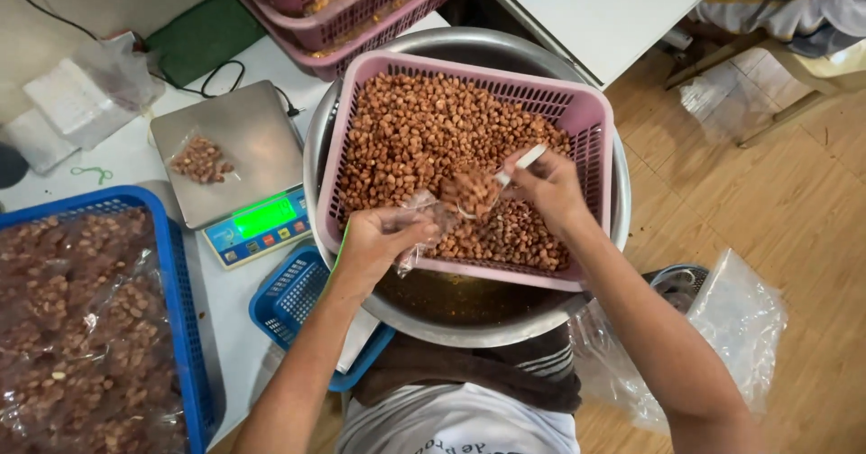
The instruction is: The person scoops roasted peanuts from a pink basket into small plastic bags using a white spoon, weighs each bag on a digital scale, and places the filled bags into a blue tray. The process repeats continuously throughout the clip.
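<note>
A pink plastic basket point(591, 125) full of brown roasted nuts point(419, 134) rests across a large steel bowl point(622, 210). My left hand point(379, 242) holds a small clear plastic bag point(424, 215) open at the basket's near edge. My right hand point(550, 188) grips a scoop point(510, 173) with a white handle, heaped with nuts, tipped toward the bag's mouth.
A digital scale point(234, 161) at the left carries a small bag of nuts point(200, 158). A blue crate point(185, 328) of filled bags sits at the lower left, a small blue basket point(289, 296) beside it. Stacked pink baskets point(361, 17) stand behind. Clear bags point(735, 319) lie on the wooden floor at right.
</note>
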